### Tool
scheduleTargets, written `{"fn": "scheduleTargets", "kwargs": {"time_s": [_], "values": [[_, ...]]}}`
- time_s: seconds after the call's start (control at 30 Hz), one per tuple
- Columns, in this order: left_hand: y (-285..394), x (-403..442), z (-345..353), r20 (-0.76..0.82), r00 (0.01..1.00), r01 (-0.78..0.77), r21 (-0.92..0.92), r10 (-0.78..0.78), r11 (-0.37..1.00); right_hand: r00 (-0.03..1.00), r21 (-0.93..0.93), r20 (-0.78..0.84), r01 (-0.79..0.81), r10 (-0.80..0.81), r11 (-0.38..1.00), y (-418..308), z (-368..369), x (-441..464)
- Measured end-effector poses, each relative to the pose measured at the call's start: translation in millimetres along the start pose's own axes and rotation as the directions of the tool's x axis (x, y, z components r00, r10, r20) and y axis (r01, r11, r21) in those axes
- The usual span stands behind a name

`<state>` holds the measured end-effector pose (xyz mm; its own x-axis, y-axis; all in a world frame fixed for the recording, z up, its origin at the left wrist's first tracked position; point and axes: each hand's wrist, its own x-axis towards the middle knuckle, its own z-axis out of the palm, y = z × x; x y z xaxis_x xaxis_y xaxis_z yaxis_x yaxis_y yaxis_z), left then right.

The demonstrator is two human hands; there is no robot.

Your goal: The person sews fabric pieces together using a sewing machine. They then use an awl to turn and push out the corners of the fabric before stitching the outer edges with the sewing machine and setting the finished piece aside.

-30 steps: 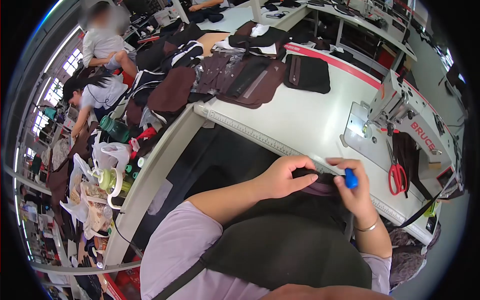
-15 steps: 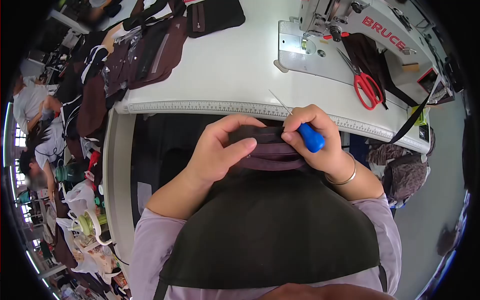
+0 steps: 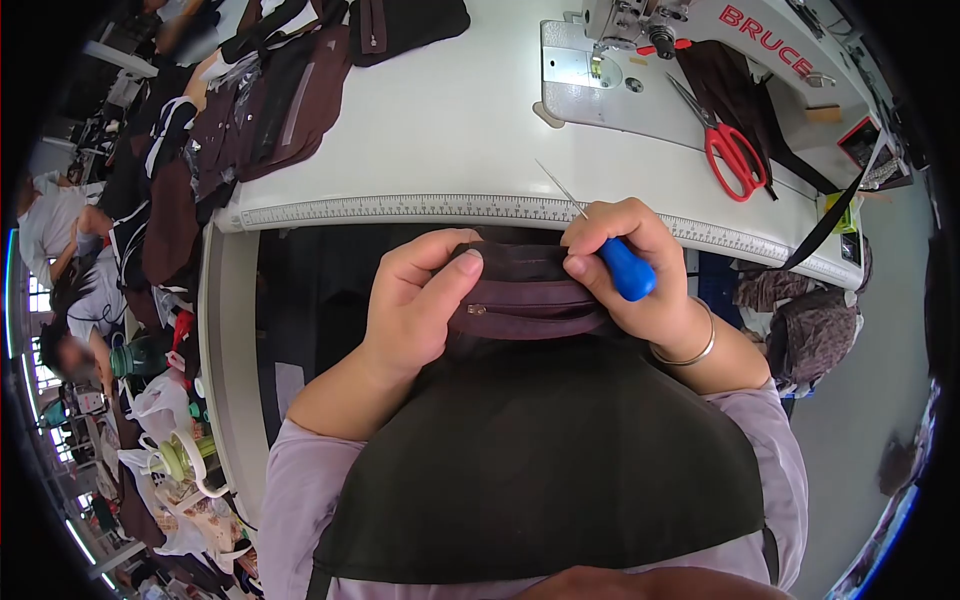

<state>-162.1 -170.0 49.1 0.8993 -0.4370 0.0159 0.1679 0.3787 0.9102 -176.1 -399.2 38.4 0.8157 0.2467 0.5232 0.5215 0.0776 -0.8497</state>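
Observation:
Between my hands, just in front of the table edge, is a dark maroon fabric piece with a zipper (image 3: 530,308). My left hand (image 3: 415,305) pinches its left end between thumb and fingers; the zipper pull shows beside the thumb. My right hand (image 3: 635,265) grips an awl with a blue handle (image 3: 630,272), its thin metal shaft pointing up and left over the table. The right thumb and fingertips are also at the fabric's right end. Whether they pinch it firmly is hard to see.
A white sewing machine (image 3: 745,40) stands at the back right, with red-handled scissors (image 3: 735,160) beside it. A ruler strip (image 3: 420,210) runs along the table edge. Dark zippered pieces (image 3: 300,110) are piled at left. Other people (image 3: 75,270) sit farther left.
My left hand has shifted left along the fabric, uncovering more of its left part and the zipper pull. The right hand still holds the awl in nearly the same place.

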Motion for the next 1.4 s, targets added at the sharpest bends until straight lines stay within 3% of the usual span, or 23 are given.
{"fn": "scheduleTargets", "kwargs": {"time_s": [0.23, 0.4, 0.47, 0.5, 0.53, 0.6, 0.7, 0.8, 0.83, 0.97, 1.13, 1.4], "values": [[-9.3, -0.5, -7.2, 0.011, 0.998, -0.064, -0.046, 0.065, 0.997, 0.999, -0.03, -0.02, -0.033, 0.032, 0.999, 4.3, -1.7, -3.3], [-4.0, -1.2, -0.6, -0.007, 0.997, -0.078, 0.093, 0.079, 0.993, 1.0, -0.043, -0.006, 0.006, -0.007, 0.999, 13.1, -5.2, -2.8], [-5.9, -0.5, -3.5, -0.017, 0.992, -0.118, 0.123, 0.121, 0.985, 0.978, -0.123, -0.152, 0.125, -0.143, 0.985, 11.3, -8.0, 2.6], [-7.1, 0.1, -5.2, -0.025, 0.986, -0.157, 0.152, 0.163, 0.976, 0.983, -0.127, -0.169, 0.047, -0.069, 0.991, 9.8, -14.4, -2.8], [-7.7, 0.5, -6.9, -0.029, 0.986, -0.157, 0.153, 0.163, 0.976, 0.98, -0.061, -0.178, 0.077, -0.086, 0.995, 5.9, -14.7, -3.0], [-8.3, 1.3, -9.6, 0.0, 0.978, -0.205, 0.158, 0.208, 0.966, 0.997, 0.059, -0.028, 0.07, -0.069, 0.996, -1.1, -19.2, -7.7], [-9.8, 0.6, -5.9, -0.032, 0.971, -0.23, 0.17, 0.239, 0.958, 0.988, 0.092, 0.152, 0.01, -0.024, 0.996, -17.1, -4.8, -7.7], [-5.8, -3.2, -4.7, -0.038, 0.985, -0.156, 0.184, 0.166, 0.97, 0.95, 0.317, 0.259, -0.257, 0.177, 0.913, -18.2, 10.9, -19.0], [-5.0, -3.2, -4.0, -0.038, 0.986, -0.155, 0.185, 0.164, 0.971, 0.929, 0.294, 0.315, -0.291, 0.195, 0.911, -16.0, 10.5, -19.4], [-5.8, -0.5, -1.5, -0.035, 0.978, -0.194, 0.203, 0.205, 0.96, 0.916, 0.285, 0.318, -0.338, 0.244, 0.897, -12.7, 14.3, -21.4], [-6.7, -0.4, -3.8, -0.033, 0.969, -0.234, 0.179, 0.244, 0.956, 0.936, 0.129, 0.312, -0.211, 0.163, 0.969, -13.4, 14.5, -15.9], [-3.9, -0.3, 0.9, -0.028, 0.958, -0.268, 0.257, 0.285, 0.929, 0.938, 0.121, 0.309, -0.205, 0.16, 0.971, -13.4, 15.6, -15.5]]}}
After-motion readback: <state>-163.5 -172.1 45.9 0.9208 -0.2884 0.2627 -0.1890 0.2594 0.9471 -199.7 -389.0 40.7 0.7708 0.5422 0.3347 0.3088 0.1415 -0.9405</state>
